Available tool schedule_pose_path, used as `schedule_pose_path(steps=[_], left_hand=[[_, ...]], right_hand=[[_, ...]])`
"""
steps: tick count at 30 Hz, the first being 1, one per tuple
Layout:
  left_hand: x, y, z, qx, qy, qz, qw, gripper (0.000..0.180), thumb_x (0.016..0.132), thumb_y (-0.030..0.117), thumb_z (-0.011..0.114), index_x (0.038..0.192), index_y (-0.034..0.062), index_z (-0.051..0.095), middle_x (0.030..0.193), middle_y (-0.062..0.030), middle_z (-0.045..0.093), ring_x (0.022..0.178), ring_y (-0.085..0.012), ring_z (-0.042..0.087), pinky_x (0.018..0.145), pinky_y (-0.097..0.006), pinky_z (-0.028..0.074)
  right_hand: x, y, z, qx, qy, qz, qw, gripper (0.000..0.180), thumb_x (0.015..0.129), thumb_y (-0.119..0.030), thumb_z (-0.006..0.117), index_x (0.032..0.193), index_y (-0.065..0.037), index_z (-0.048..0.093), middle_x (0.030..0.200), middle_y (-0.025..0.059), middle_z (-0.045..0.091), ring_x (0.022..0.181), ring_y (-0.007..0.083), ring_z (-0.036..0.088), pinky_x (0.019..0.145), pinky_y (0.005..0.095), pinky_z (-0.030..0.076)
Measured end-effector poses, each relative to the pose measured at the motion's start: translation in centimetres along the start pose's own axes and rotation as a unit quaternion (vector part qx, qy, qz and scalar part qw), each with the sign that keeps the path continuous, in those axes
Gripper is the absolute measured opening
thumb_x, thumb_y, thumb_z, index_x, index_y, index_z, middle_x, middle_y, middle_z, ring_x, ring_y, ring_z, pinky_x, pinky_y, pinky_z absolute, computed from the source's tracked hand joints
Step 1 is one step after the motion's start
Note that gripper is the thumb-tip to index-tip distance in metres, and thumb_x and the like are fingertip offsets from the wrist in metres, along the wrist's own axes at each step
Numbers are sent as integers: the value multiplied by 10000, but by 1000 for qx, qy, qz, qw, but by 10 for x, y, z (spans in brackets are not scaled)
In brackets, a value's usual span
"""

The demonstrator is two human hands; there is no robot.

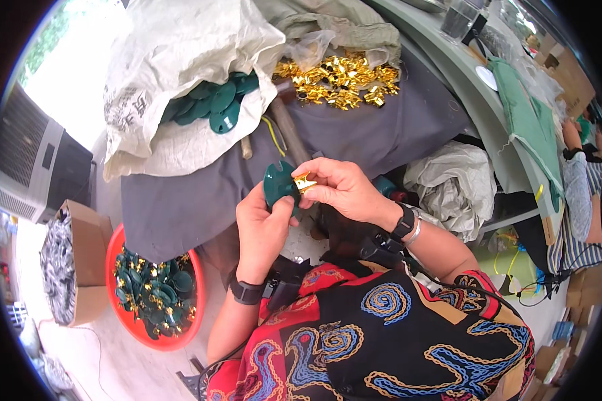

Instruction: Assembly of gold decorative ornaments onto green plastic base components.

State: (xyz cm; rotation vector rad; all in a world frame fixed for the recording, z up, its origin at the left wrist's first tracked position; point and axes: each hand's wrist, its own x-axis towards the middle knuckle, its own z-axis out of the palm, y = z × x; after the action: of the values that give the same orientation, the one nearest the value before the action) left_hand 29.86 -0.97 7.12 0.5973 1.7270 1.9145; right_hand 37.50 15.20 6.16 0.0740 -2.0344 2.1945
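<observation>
Near the middle of the view, my left hand (263, 224) grips a dark green glossy disc (277, 182) with notches in its edge, the thumb across its face. My right hand (344, 187) pinches a small shiny gold piece (304, 182) between thumb and fingers, right at the disc's right side. Whether the gold piece is seated in the disc or only touches it, I cannot tell. Beyond my hands lies a pile of similar gold pieces (341, 77) on a grey cloth (201, 200). More green discs (214, 100) spill from the mouth of a white woven sack (147, 60).
A red basin (116, 314) on the floor at left holds green discs with gold pieces. A hammer's wooden handle (287, 127) lies on the cloth. A cardboard box (90, 247) stands beside a grey appliance (30, 154). Crumpled white sacking (451, 187) sits at right, below a green table edge (475, 107).
</observation>
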Motion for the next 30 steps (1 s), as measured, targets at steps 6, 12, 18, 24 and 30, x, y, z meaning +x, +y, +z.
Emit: schedule_pose_path(steps=[6, 12, 18, 24, 30], left_hand=[[-10, -2, -3, 24, -1, 30, 999, 168, 847, 23, 531, 990, -20, 610, 751, -24, 631, 530, -69, 571, 434, -194, 403], [-14, -12, -7, 74, 13, 74, 994, 163, 836, -1, 525, 973, -27, 609, 761, -4, 621, 559, -54, 549, 472, -197, 420], [-16, -4, 0, 182, 56, 170, 967, 110, 725, -33, 550, 835, -23, 552, 657, -170, 539, 571, -310, 563, 515, -377, 422], [-19, -2, 1, 334, 57, 297, 893, 121, 702, -55, 559, 789, -27, 479, 670, -171, 493, 593, -381, 549, 497, -445, 411], [-16, -31, -1, 229, 41, 187, 954, 106, 716, -30, 570, 818, -31, 540, 688, -173, 546, 599, -354, 573, 532, -392, 436]], right_hand=[[1, -3, 10, -233, 7, -99, 967, 255, 892, -48, 587, 1134, 1, 524, 945, 73, 627, 796, 143, 635, 700, 269, 514], [6, -8, 16, -392, 13, -198, 898, 239, 844, -70, 619, 1058, -18, 526, 836, 118, 607, 720, 269, 631, 641, 335, 490], [8, -16, 17, -388, -2, -166, 906, 216, 822, -90, 643, 971, -4, 512, 812, 152, 612, 751, 338, 626, 631, 387, 494], [8, -28, 25, -240, 6, 95, 966, 182, 852, -115, 621, 934, 21, 533, 717, 147, 603, 646, 314, 617, 585, 362, 483], [-2, -6, 25, -435, -3, -47, 899, 254, 850, -220, 630, 910, 12, 544, 730, 180, 612, 699, 369, 626, 602, 451, 482]])
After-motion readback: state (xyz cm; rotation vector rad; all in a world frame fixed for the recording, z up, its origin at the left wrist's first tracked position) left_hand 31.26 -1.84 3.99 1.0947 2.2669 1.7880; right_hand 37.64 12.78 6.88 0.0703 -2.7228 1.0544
